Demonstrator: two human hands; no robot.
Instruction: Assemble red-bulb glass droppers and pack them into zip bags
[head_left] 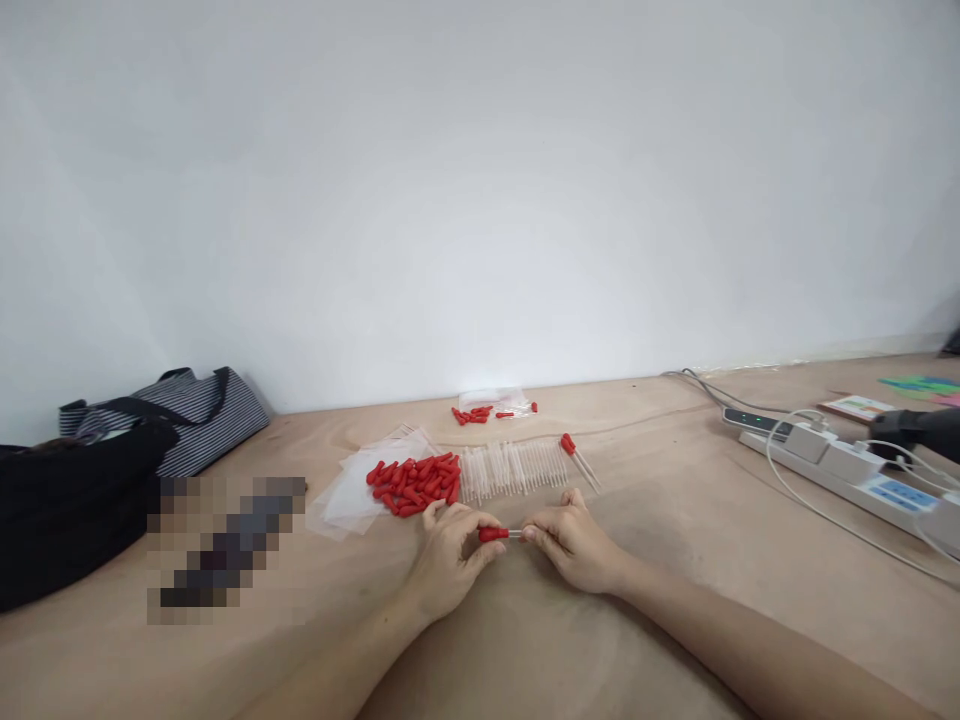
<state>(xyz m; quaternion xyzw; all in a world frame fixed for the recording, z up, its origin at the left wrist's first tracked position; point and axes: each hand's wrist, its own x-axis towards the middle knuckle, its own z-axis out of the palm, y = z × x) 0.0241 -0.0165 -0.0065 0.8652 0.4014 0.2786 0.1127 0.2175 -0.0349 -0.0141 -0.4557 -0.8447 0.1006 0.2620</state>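
Head view: the left hand [456, 548] pinches a red bulb [491, 535], the right hand [571, 543] its clear tube [514, 534] between them; bending could crack it.

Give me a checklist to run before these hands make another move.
1. Red rubber bulb pinched in the left hand: ok.
2. Clear tube gripped by the right hand: ok.
3. Bulb and tube lined up: ok, roughly end to end.
4. Tube pushed fully into the bulb: cannot tell, too small to see.
5. All red bulbs in one place: not ok; besides the main pile, other red pieces lie near the wall.
6. Power strip away from both hands: ok, off to the right.
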